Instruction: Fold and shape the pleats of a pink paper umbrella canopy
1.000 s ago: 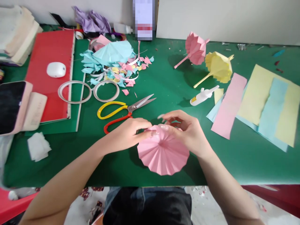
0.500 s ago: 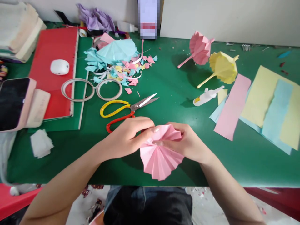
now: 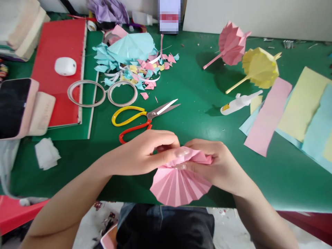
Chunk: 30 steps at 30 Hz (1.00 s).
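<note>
A pleated pink paper fan-shaped disc (image 3: 181, 190) is held over the front of the table, its folds spreading downward toward me. My left hand (image 3: 158, 150) pinches its upper edge between thumb and fingers. From the other side my right hand (image 3: 210, 160) grips it, thumb lying near the centre of the pleats and fingers hidden behind. Just beyond my left hand lie scissors (image 3: 153, 114) with yellow and red handles, blades apart. A white glue bottle (image 3: 237, 103) rests on its side past my right hand.
Paper umbrellas, one pink (image 3: 232, 45) and one yellow (image 3: 260, 69), lie at the back right. Coloured paper sheets (image 3: 268, 117) spread on the right. Two tape rolls (image 3: 122, 94), paper scraps (image 3: 145, 69), a red folder (image 3: 59, 38) and a white case (image 3: 65, 66) occupy the left.
The pink disc's upper part is now folded over more, and its lower pleats hang as a half-round fan. Both hands have shifted slightly lower in view; the camera view has moved a little.
</note>
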Available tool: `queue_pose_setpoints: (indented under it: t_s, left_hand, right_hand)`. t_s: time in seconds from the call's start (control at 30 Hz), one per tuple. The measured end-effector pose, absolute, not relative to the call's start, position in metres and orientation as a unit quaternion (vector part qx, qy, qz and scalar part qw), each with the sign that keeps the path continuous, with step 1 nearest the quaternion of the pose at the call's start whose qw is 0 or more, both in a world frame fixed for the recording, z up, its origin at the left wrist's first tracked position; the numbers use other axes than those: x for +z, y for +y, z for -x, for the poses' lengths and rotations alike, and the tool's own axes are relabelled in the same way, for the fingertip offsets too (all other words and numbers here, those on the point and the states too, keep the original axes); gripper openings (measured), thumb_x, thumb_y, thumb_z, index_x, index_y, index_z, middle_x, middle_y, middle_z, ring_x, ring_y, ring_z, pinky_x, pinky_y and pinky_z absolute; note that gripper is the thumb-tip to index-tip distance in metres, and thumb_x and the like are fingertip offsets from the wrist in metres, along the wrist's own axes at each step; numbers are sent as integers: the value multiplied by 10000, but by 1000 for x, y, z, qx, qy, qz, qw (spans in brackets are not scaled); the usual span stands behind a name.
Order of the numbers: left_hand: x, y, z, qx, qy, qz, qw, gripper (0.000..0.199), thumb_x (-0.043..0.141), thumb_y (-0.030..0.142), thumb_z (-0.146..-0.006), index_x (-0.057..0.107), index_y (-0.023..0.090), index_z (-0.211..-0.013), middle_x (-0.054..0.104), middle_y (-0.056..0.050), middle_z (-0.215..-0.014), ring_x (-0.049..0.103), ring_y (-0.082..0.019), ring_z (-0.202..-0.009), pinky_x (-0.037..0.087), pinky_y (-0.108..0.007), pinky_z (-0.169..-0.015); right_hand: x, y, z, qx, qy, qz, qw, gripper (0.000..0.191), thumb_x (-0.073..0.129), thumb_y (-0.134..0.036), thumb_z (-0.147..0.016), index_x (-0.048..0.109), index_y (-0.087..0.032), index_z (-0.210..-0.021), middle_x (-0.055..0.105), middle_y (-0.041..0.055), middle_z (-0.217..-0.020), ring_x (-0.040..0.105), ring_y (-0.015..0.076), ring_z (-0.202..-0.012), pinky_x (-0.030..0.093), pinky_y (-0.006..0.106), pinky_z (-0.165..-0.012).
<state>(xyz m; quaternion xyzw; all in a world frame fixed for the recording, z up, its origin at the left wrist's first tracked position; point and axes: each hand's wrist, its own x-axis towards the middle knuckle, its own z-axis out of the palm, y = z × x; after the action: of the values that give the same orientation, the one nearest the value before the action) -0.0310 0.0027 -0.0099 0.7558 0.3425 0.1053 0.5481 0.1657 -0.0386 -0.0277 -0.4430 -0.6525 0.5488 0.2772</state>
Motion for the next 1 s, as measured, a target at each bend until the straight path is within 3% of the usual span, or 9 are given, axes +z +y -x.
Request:
queue_pose_setpoints:
  t_s: [0.27, 0.47, 1.0]
  left_hand:
    - [-6, 5, 28, 49, 328, -677, 657, 288, 499, 221, -878, 426, 166, -605, 328, 52, -583, 312, -68, -525, 252, -207, -462]
    - [-2, 3, 25, 33, 324, -610, 723, 265, 548, 198, -837, 455, 156, -592, 384, 57, -565, 340, -54, -504, 244, -181, -434]
    - [-4, 0, 23, 9, 329, -553, 766, 322, 601, 190, -792, 394, 153, -547, 308, 72, -510, 273, -37, -459, 188, -175, -406]
  right_hand:
    - [-17, -41, -167, 520, -683, 410, 308, 101, 695, -175, -772, 639, -147, -693, 631, 29, -717, 570, 132, -681, 457, 252, -621]
    - [-7, -41, -168, 533, -673, 439, 266, 94, 711, -170, -750, 632, -166, -699, 620, 6, -712, 584, 123, -674, 466, 230, -602]
    - [0, -43, -170, 518, -678, 454, 254, 77, 664, -97, -741, 661, -170, -715, 671, 21, -764, 611, 136, -690, 494, 237, -613]
